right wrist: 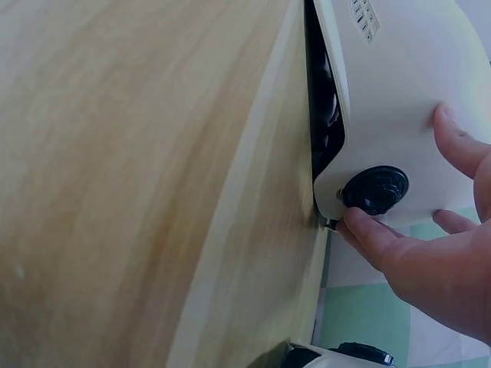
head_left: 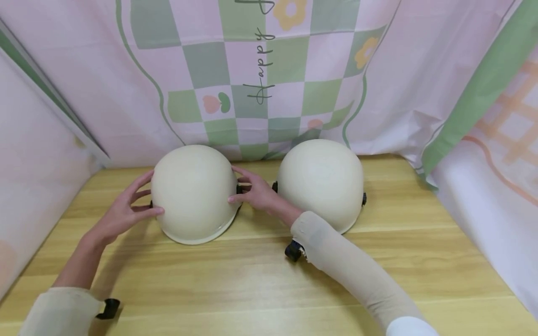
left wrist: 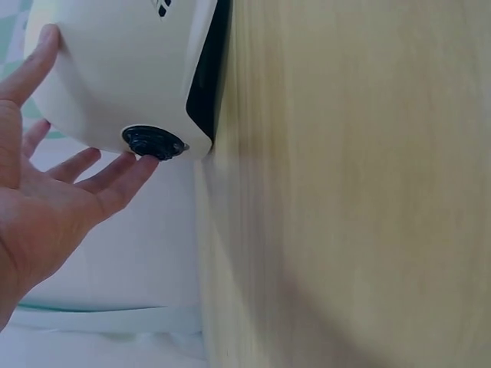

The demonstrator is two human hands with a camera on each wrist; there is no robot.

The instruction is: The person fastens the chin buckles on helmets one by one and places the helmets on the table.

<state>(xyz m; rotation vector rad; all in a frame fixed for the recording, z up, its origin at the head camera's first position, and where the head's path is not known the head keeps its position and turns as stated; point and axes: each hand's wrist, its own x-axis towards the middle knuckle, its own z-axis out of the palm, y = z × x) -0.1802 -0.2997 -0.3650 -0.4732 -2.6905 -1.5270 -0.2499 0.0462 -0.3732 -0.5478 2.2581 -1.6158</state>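
Note:
A cream rounded helmet (head_left: 193, 193) sits dome-up at the back left of the table, with both hands on it. On its left side the left hand (head_left: 118, 212) holds it, thumb toward the front and fingers spread along the side. The left wrist view shows those fingertips at a round black knob (left wrist: 152, 142) on the shell. Opposite, the right hand (head_left: 257, 190) holds the right side, thumb on the shell and fingertips by another black knob (right wrist: 376, 189). A dark opening shows under the helmet's rim in both wrist views.
A second cream helmet (head_left: 321, 182) stands close to the right, behind the right forearm. Both rest on a wood-grain table (head_left: 235, 289). A checked curtain (head_left: 286, 60) hangs right behind them, and more pale cloth (head_left: 38, 154) borders the sides.

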